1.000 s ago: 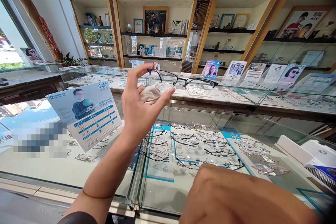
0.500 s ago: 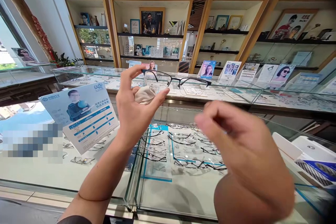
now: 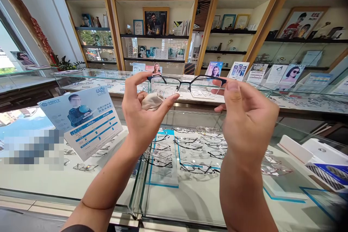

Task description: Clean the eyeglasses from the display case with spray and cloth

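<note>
left hand [image 3: 140, 117] — glasses [image 3: 184, 82], cloth [image 3: 152, 101]; right hand [image 3: 246, 117] — same glasses' other end

Dark, round-edged sleeve [image 3: 78, 228] above the person's bare left forearm [image 3: 107, 179] — curved skin crease there — bare left hand [image 3: 144, 117], bare right forearm [image 3: 241, 185] and bare right hand [image 3: 246, 119].

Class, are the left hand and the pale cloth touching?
Touching: the head view shows the pale cloth clasped in the left hand by its curled fingers.

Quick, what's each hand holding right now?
Left hand: holding one end of the glasses, plus a pale cloth.
Right hand: holding their other end.
</note>
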Available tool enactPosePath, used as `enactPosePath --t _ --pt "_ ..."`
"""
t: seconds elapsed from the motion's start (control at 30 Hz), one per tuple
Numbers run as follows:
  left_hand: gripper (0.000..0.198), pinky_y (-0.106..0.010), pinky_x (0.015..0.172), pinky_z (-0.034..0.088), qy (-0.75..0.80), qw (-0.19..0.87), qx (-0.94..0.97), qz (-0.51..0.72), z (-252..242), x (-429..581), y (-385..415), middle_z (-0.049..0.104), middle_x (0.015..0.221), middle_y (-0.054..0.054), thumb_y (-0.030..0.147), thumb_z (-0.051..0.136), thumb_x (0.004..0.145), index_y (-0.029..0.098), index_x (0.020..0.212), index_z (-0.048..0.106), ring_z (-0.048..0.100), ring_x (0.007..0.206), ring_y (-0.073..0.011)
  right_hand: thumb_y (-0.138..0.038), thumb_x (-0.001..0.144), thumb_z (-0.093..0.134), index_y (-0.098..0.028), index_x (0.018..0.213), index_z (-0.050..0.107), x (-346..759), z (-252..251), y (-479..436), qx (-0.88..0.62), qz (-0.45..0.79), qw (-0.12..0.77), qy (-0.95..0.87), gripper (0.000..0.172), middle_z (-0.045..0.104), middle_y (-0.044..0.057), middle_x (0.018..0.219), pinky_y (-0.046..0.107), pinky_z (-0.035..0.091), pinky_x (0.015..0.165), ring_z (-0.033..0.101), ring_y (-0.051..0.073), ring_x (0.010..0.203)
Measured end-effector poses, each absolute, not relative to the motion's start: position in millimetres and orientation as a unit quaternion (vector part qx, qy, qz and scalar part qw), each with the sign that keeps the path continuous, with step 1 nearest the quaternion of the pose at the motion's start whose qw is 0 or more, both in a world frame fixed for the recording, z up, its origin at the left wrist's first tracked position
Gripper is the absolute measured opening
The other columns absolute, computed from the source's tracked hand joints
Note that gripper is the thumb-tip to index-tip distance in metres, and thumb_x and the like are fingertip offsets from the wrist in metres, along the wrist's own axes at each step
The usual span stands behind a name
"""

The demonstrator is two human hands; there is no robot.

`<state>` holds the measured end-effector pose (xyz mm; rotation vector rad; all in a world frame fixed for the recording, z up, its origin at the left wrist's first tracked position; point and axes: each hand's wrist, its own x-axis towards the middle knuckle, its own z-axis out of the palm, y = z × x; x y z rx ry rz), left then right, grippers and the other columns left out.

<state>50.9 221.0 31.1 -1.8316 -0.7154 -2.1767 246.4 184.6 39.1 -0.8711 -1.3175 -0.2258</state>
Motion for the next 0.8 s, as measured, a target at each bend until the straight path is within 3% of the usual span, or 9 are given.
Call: enactPosePath --t 0.23,0.47,0.8 --pt "0.063 -0.038 0.087 0.064 -0.239 0.087 -0.631 -0.733 30 49 228 0.066 0.133 -0.007 0.052 0.09 0.083 0.03 0.134 0.061 0.065 0.129 -0.0279 -0.055 0.108 0.052 -0.03 0.119 0.078 247 39 182 -0.408 -0.105 0.694 -0.584 0.038 0.08 0.009 0.111 0.039 0.06 0.061 0.078 0.029 0.094" --pt "0.072 -0.033 0.08 0.064 -0.215 0.097 -0.635 -0.736 26 50 243 0.064 0.143 -0.009 0.06 0.088 0.083 0.033 0.142 0.057 0.063 0.139 -0.0311 -0.053 0.109 0.051 -0.03 0.118 0.079 246 42 178 -0.407 -0.111 0.688 -0.59 0.037 0.078 0.008 0.098 0.04 0.058 0.061 0.076 0.026 0.085" --pt "0.063 -0.036 0.086 0.065 -0.222 0.071 -0.642 -0.731 25 53 244 0.066 0.139 -0.008 0.055 0.086 0.087 0.033 0.139 0.059 0.066 0.133 -0.0279 -0.052 0.11 0.048 -0.032 0.114 0.08 243 44 177 -0.394 -0.051 0.685 -0.61 0.038 0.081 0.006 0.105 0.044 0.062 0.073 0.075 0.025 0.085"
